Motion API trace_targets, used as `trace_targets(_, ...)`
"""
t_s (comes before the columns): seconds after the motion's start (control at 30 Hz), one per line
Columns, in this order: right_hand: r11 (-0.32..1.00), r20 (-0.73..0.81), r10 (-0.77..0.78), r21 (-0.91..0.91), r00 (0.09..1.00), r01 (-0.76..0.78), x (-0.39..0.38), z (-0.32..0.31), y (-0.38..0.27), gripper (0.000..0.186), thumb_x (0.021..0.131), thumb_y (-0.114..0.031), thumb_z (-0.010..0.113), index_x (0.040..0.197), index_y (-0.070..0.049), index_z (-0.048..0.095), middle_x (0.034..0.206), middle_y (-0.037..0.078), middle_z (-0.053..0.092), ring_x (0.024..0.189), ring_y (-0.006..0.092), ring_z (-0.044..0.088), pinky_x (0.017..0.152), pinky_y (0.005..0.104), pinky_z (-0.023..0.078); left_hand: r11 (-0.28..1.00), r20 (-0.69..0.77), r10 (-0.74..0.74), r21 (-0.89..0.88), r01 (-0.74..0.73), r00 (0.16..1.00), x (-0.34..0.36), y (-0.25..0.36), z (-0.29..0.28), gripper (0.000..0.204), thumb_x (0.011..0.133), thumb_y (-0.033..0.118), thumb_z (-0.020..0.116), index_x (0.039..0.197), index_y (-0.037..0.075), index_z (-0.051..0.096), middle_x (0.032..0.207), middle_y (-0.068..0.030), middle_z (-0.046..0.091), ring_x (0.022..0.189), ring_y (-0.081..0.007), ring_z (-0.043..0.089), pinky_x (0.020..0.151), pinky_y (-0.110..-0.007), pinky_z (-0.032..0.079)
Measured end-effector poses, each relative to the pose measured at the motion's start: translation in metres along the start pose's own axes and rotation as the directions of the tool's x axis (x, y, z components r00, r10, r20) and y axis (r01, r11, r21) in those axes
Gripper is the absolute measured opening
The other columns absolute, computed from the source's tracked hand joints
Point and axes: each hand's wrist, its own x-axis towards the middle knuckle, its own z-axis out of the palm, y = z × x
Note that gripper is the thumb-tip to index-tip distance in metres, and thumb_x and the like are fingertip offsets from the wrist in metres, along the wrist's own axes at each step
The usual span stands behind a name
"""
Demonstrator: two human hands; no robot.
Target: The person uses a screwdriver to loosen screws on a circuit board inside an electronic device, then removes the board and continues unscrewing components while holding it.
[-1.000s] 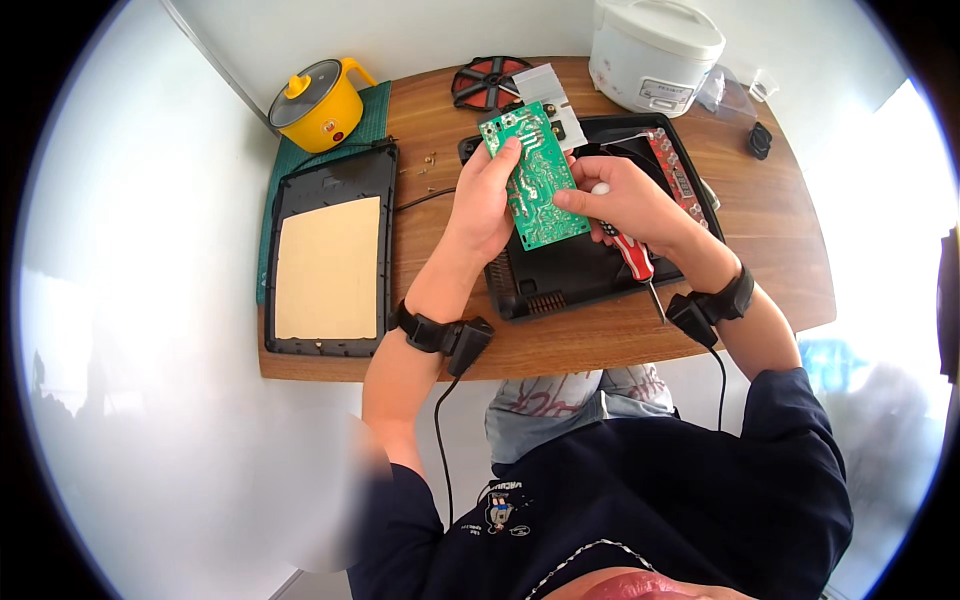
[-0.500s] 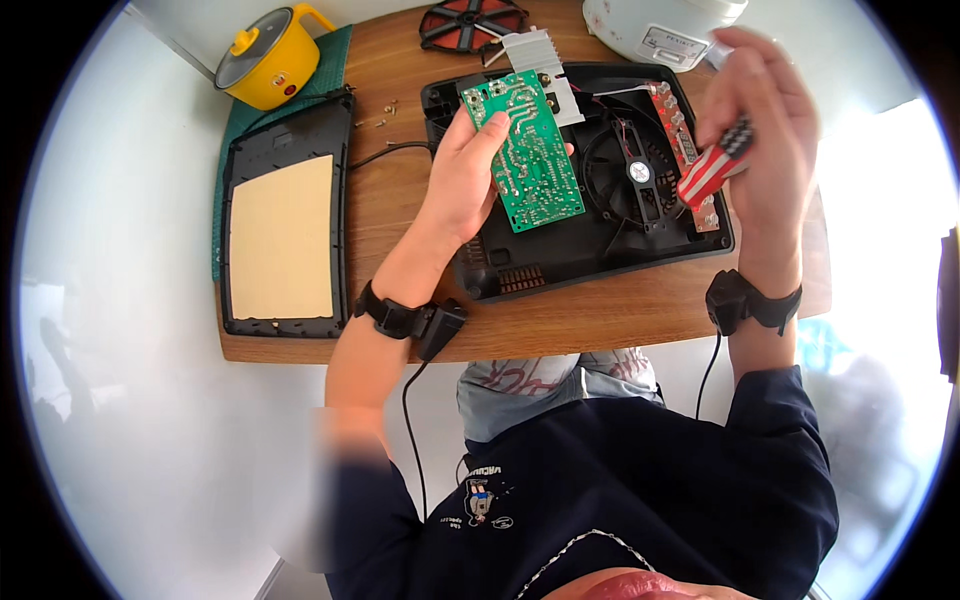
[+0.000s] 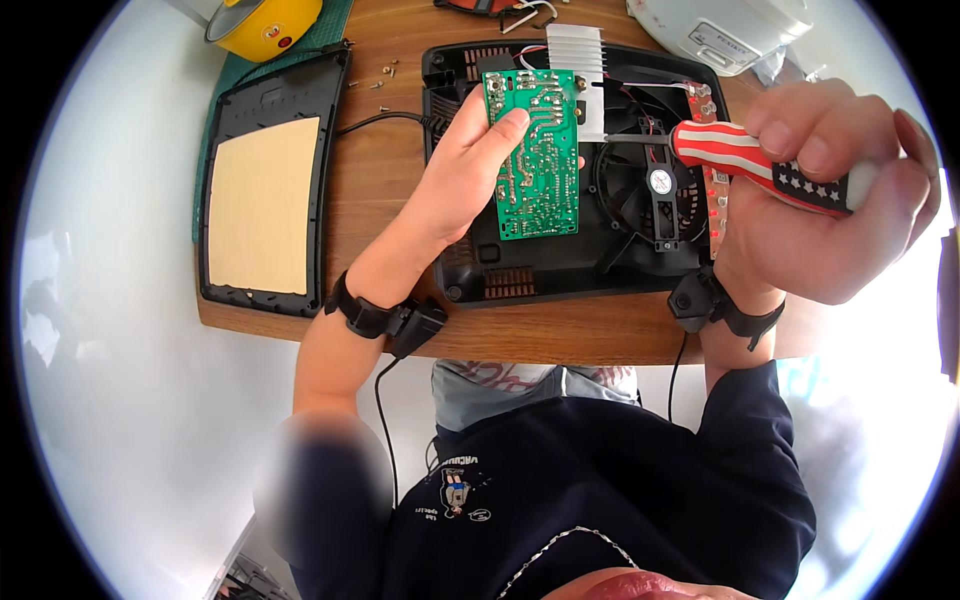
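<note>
My left hand (image 3: 452, 178) is closed on a green circuit board (image 3: 545, 185), its thumb pressed on the soldered face. A silver finned heat sink (image 3: 576, 50) stands along the board's upper right edge. In my right hand (image 3: 815, 245) is a screwdriver (image 3: 722, 148) with a red-and-white striped handle and a dark, starred end. Its shaft points left and its tip lies by the heat sink's lower end; whether it touches is unclear. Under the board sits a black appliance housing (image 3: 560, 268) with a round fan (image 3: 625, 195) and a narrow red circuit board (image 3: 717, 215).
At left a black-framed panel with a cream sheet (image 3: 262, 210) overlaps a green mat (image 3: 245, 80). Several small screws (image 3: 385, 82) lie near a black cable (image 3: 385, 120). A yellow pot (image 3: 262, 28) and a white appliance (image 3: 720, 35) stand at the back of the wooden table (image 3: 400, 300).
My right hand has swung the screwdriver round so that its shaft points left to the heat sink. The board is now held more upright in my left hand. The whole view has shifted slightly.
</note>
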Motion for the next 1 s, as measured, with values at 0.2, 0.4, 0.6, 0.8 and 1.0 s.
trace_targets(0.2,0.999,-0.064,-0.003,-0.051,0.998,0.0,0.001,-0.007,0.008,0.036,0.101,-0.032,0.037,0.106,-0.003,0.059,0.068,0.009,0.053,0.053,0.0242,0.052,0.051,0.0388,0.048,0.999,0.02,-0.007,0.033,0.007,1.0,0.0,-0.001,-0.003,0.04,0.112,0.016,0.043,0.15,0.002,0.041,0.138,-0.0179,0.061,0.114,-0.0398,0.07,0.094,-0.048,0.062)
trace_targets(0.4,0.993,-0.025,-0.034,-0.113,0.999,0.031,-0.005,0.001,0.013,0.033,0.099,-0.024,0.034,0.097,0.0,0.056,0.066,0.01,0.052,0.053,0.0267,0.054,0.052,0.04,0.05,0.999,0.015,-0.039,0.033,0.038,0.999,-0.003,0.004,-0.001,0.035,0.111,0.013,0.043,0.144,0.001,0.045,0.134,-0.0154,0.063,0.108,-0.0293,0.072,0.09,-0.04,0.062)
trace_targets(0.6,0.992,0.178,-0.043,-0.107,0.983,0.063,-0.012,0.007,0.02,0.036,0.106,-0.027,0.031,0.109,0.001,0.055,0.07,0.013,0.054,0.058,0.027,0.058,0.056,0.0409,0.055,0.998,0.016,-0.051,0.041,0.05,0.999,-0.003,0.004,-0.002,0.037,0.111,0.012,0.042,0.146,0.001,0.043,0.134,-0.0149,0.063,0.11,-0.0307,0.072,0.092,-0.041,0.062)
trace_targets(0.8,0.993,0.179,-0.119,0.042,0.977,0.113,-0.018,0.007,0.032,0.04,0.111,-0.031,0.028,0.121,0.0,0.051,0.074,0.014,0.055,0.06,0.0257,0.058,0.055,0.0407,0.055,0.996,0.047,-0.046,0.073,0.042,0.998,-0.003,0.002,-0.005,0.041,0.112,0.016,0.042,0.151,0.002,0.04,0.141,-0.0176,0.06,0.117,-0.0388,0.069,0.096,-0.047,0.061)
trace_targets(1.0,0.986,0.14,-0.159,-0.019,0.977,0.163,-0.024,0.012,0.036,0.038,0.112,-0.03,0.029,0.12,0.001,0.051,0.072,0.015,0.055,0.059,0.0246,0.057,0.052,0.0374,0.055,0.995,0.044,-0.053,0.089,0.049,0.998,-0.002,0.002,-0.004,0.041,0.113,0.016,0.041,0.151,0.002,0.041,0.141,-0.0174,0.06,0.116,-0.0379,0.07,0.095,-0.046,0.061)
